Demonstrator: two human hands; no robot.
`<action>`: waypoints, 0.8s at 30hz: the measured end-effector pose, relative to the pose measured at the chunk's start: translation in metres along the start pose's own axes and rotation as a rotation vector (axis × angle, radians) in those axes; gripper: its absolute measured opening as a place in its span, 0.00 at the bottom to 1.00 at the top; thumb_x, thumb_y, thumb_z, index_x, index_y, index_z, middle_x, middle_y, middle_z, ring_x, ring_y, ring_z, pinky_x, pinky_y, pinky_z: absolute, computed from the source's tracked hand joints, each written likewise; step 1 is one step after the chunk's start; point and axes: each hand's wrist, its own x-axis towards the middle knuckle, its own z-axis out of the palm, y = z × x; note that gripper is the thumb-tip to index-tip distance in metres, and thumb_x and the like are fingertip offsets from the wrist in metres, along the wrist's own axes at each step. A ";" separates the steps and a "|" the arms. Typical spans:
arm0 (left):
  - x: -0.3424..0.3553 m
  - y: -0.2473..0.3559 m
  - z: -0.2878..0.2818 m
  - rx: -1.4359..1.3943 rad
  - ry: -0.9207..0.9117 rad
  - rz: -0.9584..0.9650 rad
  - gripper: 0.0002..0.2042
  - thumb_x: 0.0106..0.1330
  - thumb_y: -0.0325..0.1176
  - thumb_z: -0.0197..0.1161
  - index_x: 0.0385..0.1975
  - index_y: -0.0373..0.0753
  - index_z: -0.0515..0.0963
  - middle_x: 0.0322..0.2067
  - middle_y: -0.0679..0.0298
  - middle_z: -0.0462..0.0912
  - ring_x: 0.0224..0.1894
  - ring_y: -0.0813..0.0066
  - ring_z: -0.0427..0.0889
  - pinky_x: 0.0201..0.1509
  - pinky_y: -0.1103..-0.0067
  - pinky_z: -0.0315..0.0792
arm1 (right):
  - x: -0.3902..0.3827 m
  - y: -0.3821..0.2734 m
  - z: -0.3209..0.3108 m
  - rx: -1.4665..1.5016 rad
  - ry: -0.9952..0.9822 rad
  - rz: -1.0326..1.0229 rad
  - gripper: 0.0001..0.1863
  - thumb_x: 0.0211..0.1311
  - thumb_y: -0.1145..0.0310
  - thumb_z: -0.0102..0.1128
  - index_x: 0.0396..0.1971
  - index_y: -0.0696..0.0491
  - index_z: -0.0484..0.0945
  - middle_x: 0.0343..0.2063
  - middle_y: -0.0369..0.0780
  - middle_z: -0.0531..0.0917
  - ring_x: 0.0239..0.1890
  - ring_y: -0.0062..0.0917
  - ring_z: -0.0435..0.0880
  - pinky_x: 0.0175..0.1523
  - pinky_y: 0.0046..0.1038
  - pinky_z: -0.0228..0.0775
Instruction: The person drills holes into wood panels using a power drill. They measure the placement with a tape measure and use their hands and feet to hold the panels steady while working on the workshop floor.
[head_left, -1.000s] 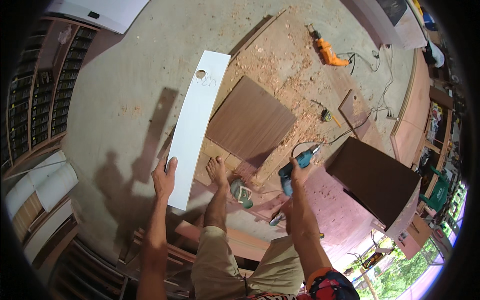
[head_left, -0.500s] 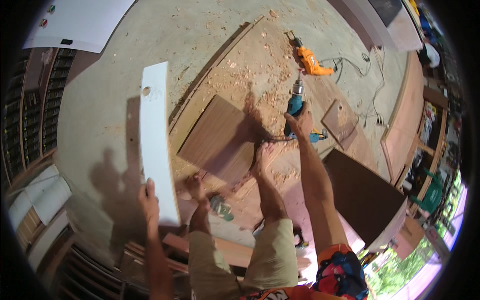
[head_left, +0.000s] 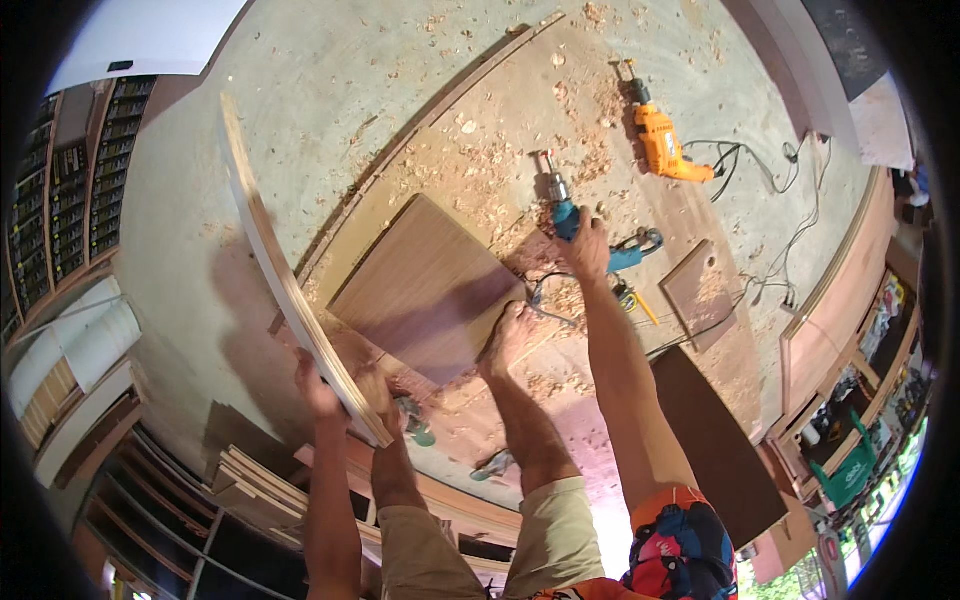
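My left hand (head_left: pixel 318 387) is closed round the lower end of a long white-faced plank (head_left: pixel 283 290), which is tipped up so its pale ply edge shows. My right hand (head_left: pixel 588 246) grips the body of a blue corded drill (head_left: pixel 566 219), low over the plywood sheet or lying on it; I cannot tell which. A round boring bit sits in the drill's chuck, pointing away from me. The drill's handle sticks out to the right, free of my fingers. Between my hands a square brown board (head_left: pixel 425 290) lies near my bare feet.
Shavings cover the large plywood sheet (head_left: pixel 600 120) on the floor. An orange drill (head_left: pixel 668 145) lies at the far right, its cord trailing. Nearby are a small board with a hole (head_left: pixel 698 290), a yellow tape measure (head_left: pixel 626 297) and a dark panel (head_left: pixel 715 450). Stacked boards (head_left: pixel 265 490) are at lower left.
The plank has turned from face up to on edge and swung left at its far end. The drill in my right hand has moved left and lower, and a tape measure shows beside it.
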 end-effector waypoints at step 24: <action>0.030 0.148 0.039 -0.733 -0.723 0.100 0.40 0.76 0.59 0.59 0.78 0.36 0.61 0.73 0.48 0.68 0.70 0.54 0.75 0.78 0.51 0.67 | -0.204 -0.213 -0.232 -0.018 -0.449 -0.714 0.72 0.27 0.47 0.89 0.80 0.44 0.58 0.58 0.49 0.74 0.66 0.52 0.71 0.62 0.57 0.67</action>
